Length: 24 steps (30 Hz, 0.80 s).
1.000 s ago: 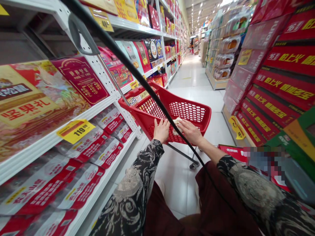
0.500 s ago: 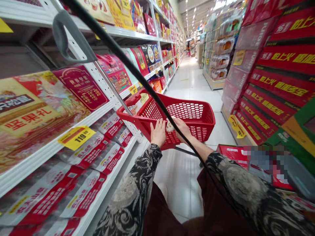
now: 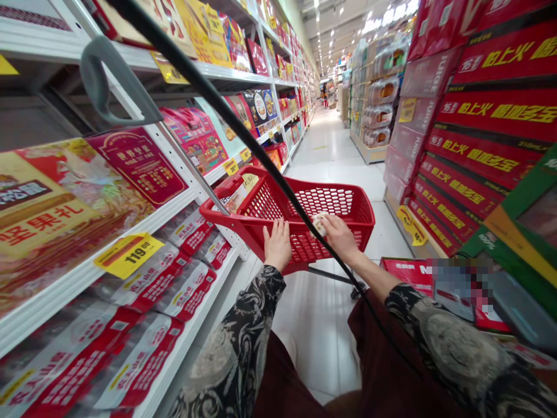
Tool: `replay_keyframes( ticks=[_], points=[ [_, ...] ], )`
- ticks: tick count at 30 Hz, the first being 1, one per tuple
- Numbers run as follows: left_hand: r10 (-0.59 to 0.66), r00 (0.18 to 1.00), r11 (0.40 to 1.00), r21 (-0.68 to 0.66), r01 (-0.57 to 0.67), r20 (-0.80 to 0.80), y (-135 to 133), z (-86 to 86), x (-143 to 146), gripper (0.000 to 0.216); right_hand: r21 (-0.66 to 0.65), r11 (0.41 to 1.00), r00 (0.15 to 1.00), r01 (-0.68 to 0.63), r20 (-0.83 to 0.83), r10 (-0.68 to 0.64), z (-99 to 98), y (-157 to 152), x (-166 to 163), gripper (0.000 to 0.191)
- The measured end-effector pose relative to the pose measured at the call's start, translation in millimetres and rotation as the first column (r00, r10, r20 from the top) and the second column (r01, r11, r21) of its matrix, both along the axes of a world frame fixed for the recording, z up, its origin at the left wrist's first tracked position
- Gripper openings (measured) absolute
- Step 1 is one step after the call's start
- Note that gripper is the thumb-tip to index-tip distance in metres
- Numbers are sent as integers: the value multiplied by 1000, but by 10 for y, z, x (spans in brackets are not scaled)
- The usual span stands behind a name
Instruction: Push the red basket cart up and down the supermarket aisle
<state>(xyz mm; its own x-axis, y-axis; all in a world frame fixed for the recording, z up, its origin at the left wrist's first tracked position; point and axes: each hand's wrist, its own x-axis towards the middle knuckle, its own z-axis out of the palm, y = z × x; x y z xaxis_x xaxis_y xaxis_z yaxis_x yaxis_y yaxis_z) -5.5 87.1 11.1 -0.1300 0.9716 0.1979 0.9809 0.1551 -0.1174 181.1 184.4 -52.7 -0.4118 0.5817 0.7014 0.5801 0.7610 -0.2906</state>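
A red shopping cart [image 3: 250,232] with a mesh-walled plastic basket stands in front of me. My left hand [image 3: 277,247] lies against its near side wall, fingers stretched out and spread. Further right along that wall, my right hand [image 3: 342,238] is closed on a white patterned cloth [image 3: 319,222], pressed at the rim. Part of the cloth is hidden by the fingers and by a black cord [image 3: 265,154] that crosses the view. The cart's grey handle [image 3: 117,87] rises at the upper left on a metal pole.
Shelves on the left hold nut gift boxes [image 3: 52,203] and shrink-wrapped bottle packs [image 3: 143,354], with a yellow price tag [image 3: 129,255]. Stacked red drink cartons [image 3: 487,116] line the right. A red box [image 3: 407,276] lies low at right. The tiled aisle [image 3: 333,145] runs ahead.
My right hand has slid the cloth to the right along the basket rim. My left hand stays on the wall, its fingers spread slightly wider. The view has shifted a little.
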Motion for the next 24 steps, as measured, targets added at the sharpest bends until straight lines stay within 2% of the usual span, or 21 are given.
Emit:
replay_keyframes(
  ticks=[2, 6, 8, 9, 10, 11, 13, 14, 15, 16, 17, 19, 24],
  points=[
    [0, 1000, 1000, 20, 0, 11, -50, 19, -42, 64, -5, 996, 996, -90, 14, 90, 34, -41, -220, 43],
    [72, 991, 989, 118, -86, 117, -199, 8, -176, 68, 46, 970, 969, -240, -47, 243, 123, -102, -579, 40],
    [57, 958, 979, 171, -109, 280, -246, -29, -203, 69, 64, 954, 951, -294, -76, 298, 159, -164, -699, 38],
    [28, 912, 970, 208, -124, 409, -252, -54, -196, 69, 58, 950, 945, -308, -95, 313, 172, -210, -745, 38],
    [-20, 824, 957, 249, -148, 566, -247, -80, -177, 68, 43, 949, 942, -311, -120, 314, 181, -263, -783, 39],
    [-87, 680, 941, 284, -184, 728, -230, -107, -150, 65, 22, 951, 940, -308, -149, 307, 188, -320, -811, 42],
    [-236, 255, 911, 304, -277, 938, -179, -156, -85, 53, -14, 951, 931, -310, -206, 301, 198, -431, -849, 47],
    [-286, 38, 905, 283, -316, 957, -154, -175, -55, 48, -27, 947, 924, -320, -230, 306, 201, -476, -861, 50],
    [-312, -140, 904, 248, -348, 940, -135, -190, -31, 43, -39, 942, 914, -332, -258, 312, 203, -511, -871, 53],
    [-318, -266, 903, 206, -376, 910, -124, -199, -14, 40, -55, 938, 903, -343, -293, 313, 202, -533, -881, 54],
    [-317, -347, 900, 165, -403, 883, -124, -204, -2, 37, -78, 935, 892, -347, -336, 303, 197, -545, -892, 55],
    [-304, -428, 892, 96, -442, 851, -148, -202, 8, 31, -147, 931, 871, -333, -426, 244, 176, -542, -923, 56],
    [-265, -486, 883, 7, -470, 833, -233, -182, 40, 28, -312, 890, 840, -332, -526, 129, 96, -536, -1018, 54]
  ],
)
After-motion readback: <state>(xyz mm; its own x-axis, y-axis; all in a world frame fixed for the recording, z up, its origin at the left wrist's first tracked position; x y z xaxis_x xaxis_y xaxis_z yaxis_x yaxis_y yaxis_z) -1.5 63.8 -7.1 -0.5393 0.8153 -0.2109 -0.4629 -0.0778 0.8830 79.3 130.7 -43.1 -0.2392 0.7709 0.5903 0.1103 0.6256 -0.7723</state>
